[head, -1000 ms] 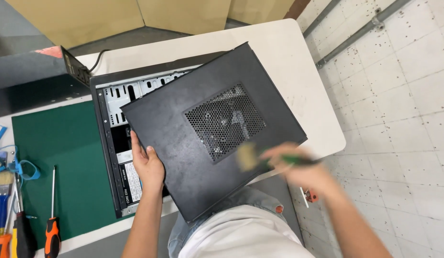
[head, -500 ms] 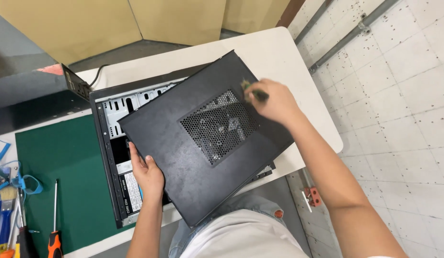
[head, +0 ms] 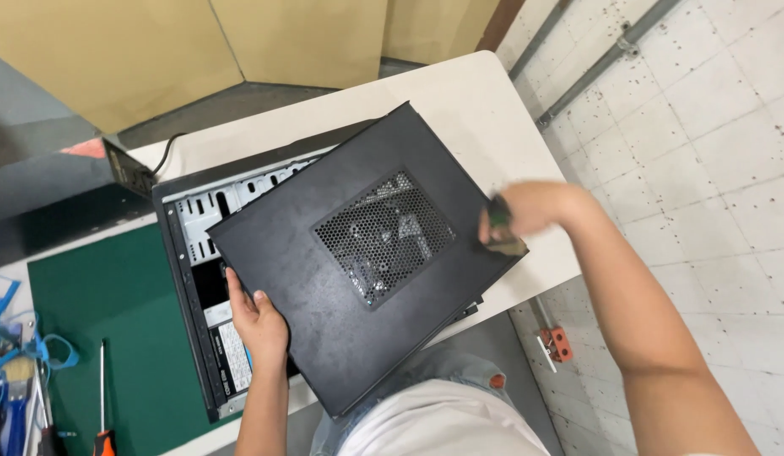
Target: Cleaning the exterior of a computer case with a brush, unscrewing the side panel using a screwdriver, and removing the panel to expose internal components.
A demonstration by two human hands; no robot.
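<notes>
the person's left hand (head: 259, 323) has its grip clenched on the lower left edge of a black side panel (head: 358, 253), tilted over an open computer case (head: 198, 279) on the white desk (head: 459, 110). the right hand (head: 520, 211) grasps a small brush (head: 500, 228), blurred, at the panel's right edge. the panel's mesh vent (head: 383, 236) faces up. a green mat (head: 105, 329) and a screwdriver (head: 102, 405) lie left.

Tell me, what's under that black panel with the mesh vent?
Under the black panel lies an open computer case; its pale metal interior shows at the left. The left hand grips the panel's edge. The rest is covered.
</notes>
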